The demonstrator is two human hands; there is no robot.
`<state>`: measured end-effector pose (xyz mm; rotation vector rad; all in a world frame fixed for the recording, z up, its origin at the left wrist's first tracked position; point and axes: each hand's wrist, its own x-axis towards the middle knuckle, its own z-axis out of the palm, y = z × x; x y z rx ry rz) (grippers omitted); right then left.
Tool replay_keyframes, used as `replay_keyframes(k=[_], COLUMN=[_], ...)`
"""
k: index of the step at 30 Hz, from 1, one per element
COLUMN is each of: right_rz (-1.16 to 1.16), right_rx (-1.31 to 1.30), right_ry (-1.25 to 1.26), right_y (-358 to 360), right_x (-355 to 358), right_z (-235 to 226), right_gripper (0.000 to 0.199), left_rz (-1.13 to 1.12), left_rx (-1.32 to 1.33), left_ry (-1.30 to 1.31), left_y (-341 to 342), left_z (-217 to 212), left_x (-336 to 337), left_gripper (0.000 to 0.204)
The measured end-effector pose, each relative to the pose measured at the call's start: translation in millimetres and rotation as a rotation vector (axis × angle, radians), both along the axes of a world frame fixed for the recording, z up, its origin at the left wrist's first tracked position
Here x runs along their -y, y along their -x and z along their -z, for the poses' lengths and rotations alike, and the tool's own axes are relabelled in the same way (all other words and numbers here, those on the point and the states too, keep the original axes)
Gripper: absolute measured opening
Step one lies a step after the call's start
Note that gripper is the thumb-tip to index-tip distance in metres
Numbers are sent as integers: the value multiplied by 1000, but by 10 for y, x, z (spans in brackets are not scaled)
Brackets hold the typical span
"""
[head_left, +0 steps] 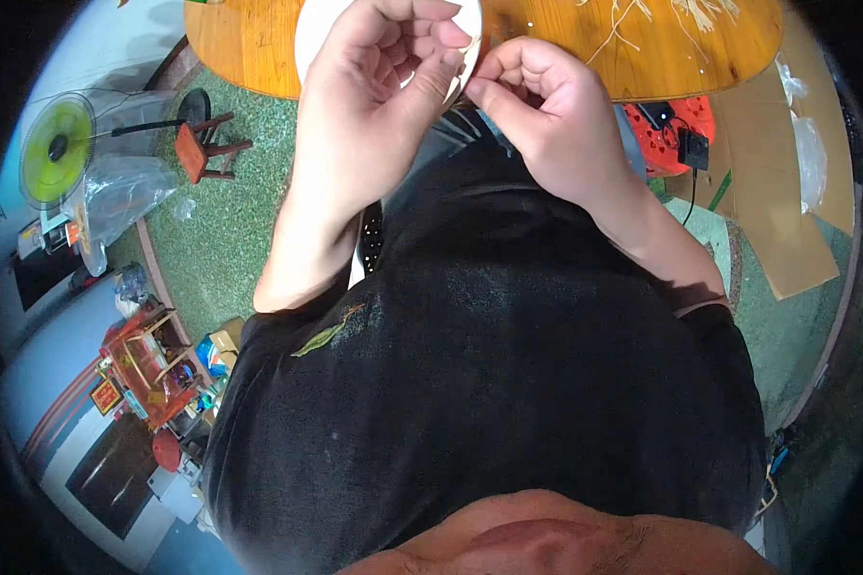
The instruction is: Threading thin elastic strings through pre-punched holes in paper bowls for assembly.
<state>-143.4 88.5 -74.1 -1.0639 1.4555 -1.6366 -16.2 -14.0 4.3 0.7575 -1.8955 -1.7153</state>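
Note:
Over the near edge of the wooden table [244, 48], my two hands are close together. My left hand [379, 105] has its fingers curled, thumb and fingertips pinched on a thin pale strip [467, 63]. Just to its right, my right hand [561, 120] pinches thumb against forefinger beside the strip's lower end; what lies between those tips is too small to make out. Behind my left hand is a round white plate-like thing [314, 38], mostly covered by it. Thin straw-coloured strands [628, 17] lie loose on the table at the far right.
A green-bladed fan [58, 149] and a small wooden stool [201, 151] stand at the left. To the right are a red patterned surface [657, 144] with a black adapter [693, 149] and flattened cardboard [767, 172]. Red shelves [144, 369] hold clutter at the lower left.

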Motion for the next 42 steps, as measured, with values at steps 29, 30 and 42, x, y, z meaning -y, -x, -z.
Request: replay_keyframes(k=[29, 30, 42], right_rz=[-145, -147, -114], right_rx=[-382, -383, -727], right_ry=[-164, -165, 142], right_y=[442, 497, 581], right_x=[-143, -183, 106], right_z=[-38, -115, -760], right_gripper=[7, 7, 5], left_rz=[33, 22, 62], left_rx=[25, 1, 134], left_ry=[594, 511, 426], left_y=[-71, -71, -66], left_z=[348, 355, 34], left_x=[165, 162, 78], left_gripper=[19, 18, 18])
